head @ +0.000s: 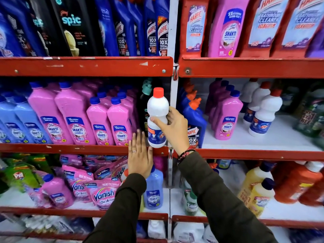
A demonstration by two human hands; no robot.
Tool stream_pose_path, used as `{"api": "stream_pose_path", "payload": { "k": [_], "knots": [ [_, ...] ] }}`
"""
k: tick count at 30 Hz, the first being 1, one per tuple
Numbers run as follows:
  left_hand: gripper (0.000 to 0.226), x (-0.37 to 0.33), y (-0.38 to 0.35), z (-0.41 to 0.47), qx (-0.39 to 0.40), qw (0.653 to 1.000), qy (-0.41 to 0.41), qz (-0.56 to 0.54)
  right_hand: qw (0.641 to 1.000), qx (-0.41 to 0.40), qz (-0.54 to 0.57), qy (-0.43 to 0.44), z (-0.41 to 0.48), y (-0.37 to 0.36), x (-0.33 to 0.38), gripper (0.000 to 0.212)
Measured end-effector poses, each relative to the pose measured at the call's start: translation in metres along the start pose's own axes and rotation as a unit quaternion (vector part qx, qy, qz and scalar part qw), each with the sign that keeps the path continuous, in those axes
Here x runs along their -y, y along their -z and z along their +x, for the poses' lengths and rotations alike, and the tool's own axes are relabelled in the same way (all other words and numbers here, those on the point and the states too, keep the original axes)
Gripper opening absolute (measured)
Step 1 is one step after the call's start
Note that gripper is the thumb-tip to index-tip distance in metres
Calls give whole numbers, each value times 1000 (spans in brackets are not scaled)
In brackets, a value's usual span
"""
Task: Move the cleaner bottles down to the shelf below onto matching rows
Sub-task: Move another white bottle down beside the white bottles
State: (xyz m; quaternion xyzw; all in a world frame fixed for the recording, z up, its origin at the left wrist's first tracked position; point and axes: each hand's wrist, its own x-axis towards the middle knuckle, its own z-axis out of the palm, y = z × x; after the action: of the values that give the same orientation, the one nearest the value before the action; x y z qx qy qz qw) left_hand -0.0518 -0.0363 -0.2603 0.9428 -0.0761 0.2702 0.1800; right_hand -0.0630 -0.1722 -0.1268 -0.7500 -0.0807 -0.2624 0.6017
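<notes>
My right hand [173, 128] grips a white cleaner bottle with a red cap [157, 109] and holds it upright in front of the white post between the two shelf bays. My left hand [140, 155] is flat and open, fingers together, in front of the red edge of the middle shelf [70, 149], just left of the bottle's base. Matching white bottles with red caps [263, 111] stand in a row on the middle shelf of the right bay. Pink Shakti bottles [98, 120] fill the middle shelf on the left.
Blue Harpic bottles [194, 123] stand right behind my right hand. A black bottle [144, 104] stands behind the held one. A light blue bottle [155, 188] and Vanish pouches [103, 193] sit on the lower shelf. Bare white shelf [233, 141] lies in front of the right row.
</notes>
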Motion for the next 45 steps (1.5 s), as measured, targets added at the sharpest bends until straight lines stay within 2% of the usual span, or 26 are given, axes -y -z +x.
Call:
{"api": "stream_pose_path", "payload": {
  "k": [9, 17, 20, 25, 29, 33, 38, 45],
  "knots": [
    [74, -19, 9, -3, -2, 1000, 27, -6, 999, -19, 31, -32, -32, 67, -3, 61],
    [63, -120, -1, -22, -74, 992, 4, -105, 996, -67, 30, -44, -46, 166, -19, 59],
    [63, -165, -13, -28, -79, 988, -17, -135, 994, -95, 23, -48, -45, 208, -28, 57],
    [64, -226, -38, -29, -57, 979, -115, -157, 989, -140, -2, -42, -33, 278, -44, 57],
    [63, -261, -63, -18, -14, 979, -159, -130, 985, -168, -27, -41, -15, 325, -60, 59],
    [63, -271, -83, -6, 24, 989, -116, -91, 982, -179, -49, -39, 6, 357, -76, 63],
    [63, -271, -90, 3, 20, 996, -75, -37, 980, -178, -89, -28, 30, 374, -92, 59],
    [64, -270, -94, 3, 9, 997, -79, -5, 980, -156, -118, -36, 35, 377, -113, 53]
  ]
}}
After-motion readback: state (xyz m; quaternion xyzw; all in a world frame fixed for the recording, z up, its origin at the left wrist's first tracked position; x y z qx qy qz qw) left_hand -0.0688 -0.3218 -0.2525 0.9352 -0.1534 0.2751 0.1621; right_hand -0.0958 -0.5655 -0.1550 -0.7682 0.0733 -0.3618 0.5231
